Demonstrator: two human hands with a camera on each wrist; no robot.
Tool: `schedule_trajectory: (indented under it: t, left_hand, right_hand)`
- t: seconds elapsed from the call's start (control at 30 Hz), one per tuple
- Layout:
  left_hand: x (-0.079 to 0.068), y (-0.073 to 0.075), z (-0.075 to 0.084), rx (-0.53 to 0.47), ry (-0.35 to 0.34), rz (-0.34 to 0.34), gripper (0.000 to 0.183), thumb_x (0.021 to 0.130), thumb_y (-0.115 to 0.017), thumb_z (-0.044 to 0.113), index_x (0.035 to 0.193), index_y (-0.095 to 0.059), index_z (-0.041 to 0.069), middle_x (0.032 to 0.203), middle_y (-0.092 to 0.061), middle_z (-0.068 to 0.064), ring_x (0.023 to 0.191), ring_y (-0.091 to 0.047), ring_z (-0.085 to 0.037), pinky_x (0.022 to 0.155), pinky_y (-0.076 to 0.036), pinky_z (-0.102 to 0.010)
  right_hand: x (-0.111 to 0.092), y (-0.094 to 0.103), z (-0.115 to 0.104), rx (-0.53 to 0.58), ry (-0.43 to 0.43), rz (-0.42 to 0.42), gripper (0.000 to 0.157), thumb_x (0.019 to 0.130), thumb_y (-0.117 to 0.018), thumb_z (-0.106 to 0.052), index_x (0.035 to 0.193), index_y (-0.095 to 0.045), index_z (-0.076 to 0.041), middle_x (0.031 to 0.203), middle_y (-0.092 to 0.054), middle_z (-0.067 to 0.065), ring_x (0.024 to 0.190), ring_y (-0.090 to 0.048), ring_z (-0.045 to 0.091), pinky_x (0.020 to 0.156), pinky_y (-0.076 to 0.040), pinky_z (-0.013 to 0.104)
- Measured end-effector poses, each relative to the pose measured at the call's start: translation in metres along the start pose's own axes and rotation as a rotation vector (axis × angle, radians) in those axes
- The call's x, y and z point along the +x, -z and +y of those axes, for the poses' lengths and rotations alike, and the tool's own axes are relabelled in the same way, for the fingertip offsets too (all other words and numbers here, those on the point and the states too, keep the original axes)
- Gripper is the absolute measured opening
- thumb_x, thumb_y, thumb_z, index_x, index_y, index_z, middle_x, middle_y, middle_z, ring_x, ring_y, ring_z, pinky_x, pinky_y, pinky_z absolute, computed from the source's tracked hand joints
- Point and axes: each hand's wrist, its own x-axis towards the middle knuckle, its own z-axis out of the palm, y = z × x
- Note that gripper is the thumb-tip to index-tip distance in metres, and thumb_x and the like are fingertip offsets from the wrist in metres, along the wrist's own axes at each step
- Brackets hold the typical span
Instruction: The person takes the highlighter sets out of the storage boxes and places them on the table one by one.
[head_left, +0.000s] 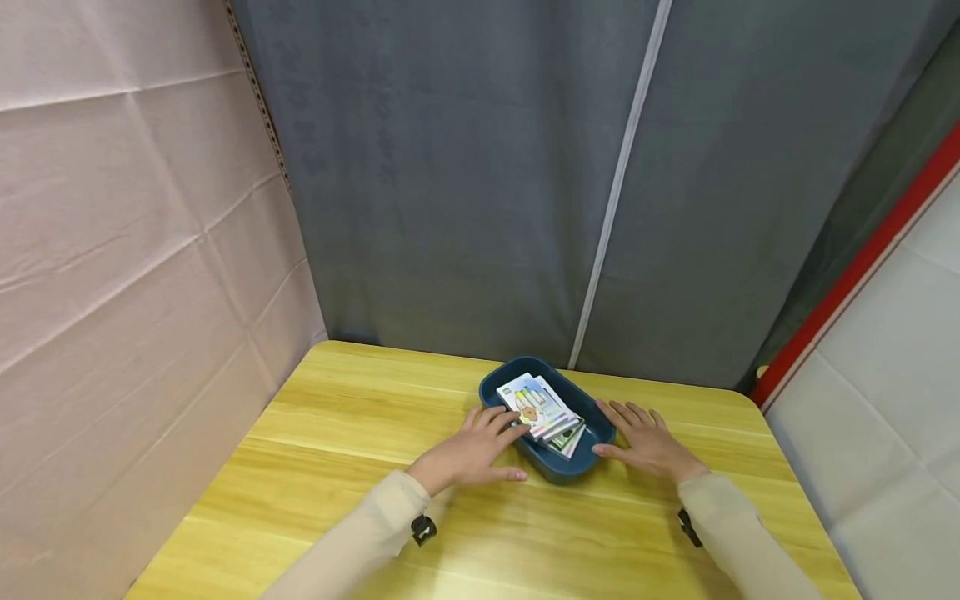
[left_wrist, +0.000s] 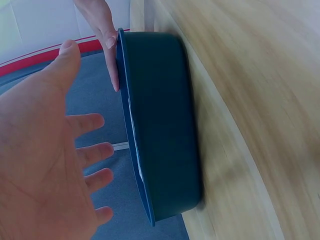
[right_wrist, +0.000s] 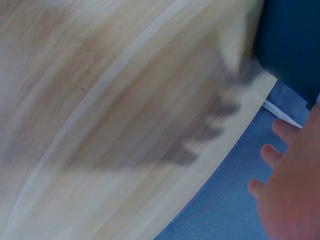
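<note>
A dark blue oblong plastic tub (head_left: 558, 473) stands on the wooden table, tilted across my view. Inside it lies a loose stack of small printed booklets or cards (head_left: 531, 404); the top one shows a drawing with yellow-green shapes. My left hand (head_left: 472, 450) hovers at the tub's near left side, fingers spread; the left wrist view shows a gap between its fingertips and the tub wall (left_wrist: 162, 125). At the opposite end my right hand (head_left: 651, 442) has its fingers extended and the thumb by the rim. Whether it touches the rim I cannot tell for sure.
The yellow wood-grain table (head_left: 315, 450) has rounded far corners. A grey curtain (head_left: 465, 183) with a pale vertical strip hangs behind it. Pinkish cloth (head_left: 150, 250) covers the left side, and a white panel (head_left: 892, 400) with a red edge stands on the right.
</note>
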Motion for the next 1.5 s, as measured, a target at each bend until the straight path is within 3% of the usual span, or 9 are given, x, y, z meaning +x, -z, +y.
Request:
schedule_trajectory:
  t: [0.67, 1.03, 1.3, 1.5]
  left_hand:
    - [0.022, 0.004, -0.001, 0.013, 0.042, -0.020, 0.079, 0.092, -0.044, 0.071, 0.156, -0.030, 0.027, 0.162, -0.031, -0.006, 0.149, -0.027, -0.030, 0.121, -0.020, -0.060]
    - [0.034, 0.004, -0.003, -0.020, 0.083, -0.074, 0.079, 0.092, -0.046, 0.070, 0.155, -0.030, 0.027, 0.163, -0.029, -0.006, 0.151, -0.024, -0.032, 0.123, -0.016, -0.058]
    - [0.047, 0.007, 0.000, 0.009, 0.162, -0.009, 0.078, 0.092, -0.048, 0.069, 0.153, -0.036, 0.023, 0.161, -0.031, -0.008, 0.148, -0.028, -0.033, 0.120, -0.019, -0.060]
    - [0.054, 0.003, 0.001, 0.027, 0.208, 0.002, 0.080, 0.091, -0.051, 0.069, 0.153, -0.037, 0.022, 0.160, -0.032, -0.008, 0.147, -0.030, -0.032, 0.119, -0.023, -0.057]
  right_hand:
    - [-0.001, -0.001, 0.000, 0.013, 0.000, -0.003, 0.083, 0.092, -0.057, -0.058, 0.157, -0.027, -0.017, 0.161, -0.028, 0.023, 0.146, -0.021, 0.054, 0.110, -0.008, 0.077]
    - [-0.001, -0.003, 0.002, 0.006, -0.022, -0.026, 0.085, 0.092, -0.055, -0.061, 0.158, -0.024, -0.018, 0.162, -0.027, 0.021, 0.147, -0.020, 0.052, 0.112, -0.006, 0.075]
    - [0.000, 0.000, 0.002, 0.006, -0.024, -0.032, 0.085, 0.091, -0.055, -0.063, 0.158, -0.024, -0.021, 0.161, -0.029, 0.022, 0.146, -0.024, 0.052, 0.111, -0.009, 0.075]
    - [0.001, 0.001, -0.001, 0.024, -0.016, -0.030, 0.086, 0.090, -0.055, -0.064, 0.158, -0.025, -0.020, 0.159, -0.030, 0.024, 0.145, -0.024, 0.054, 0.110, -0.009, 0.076]
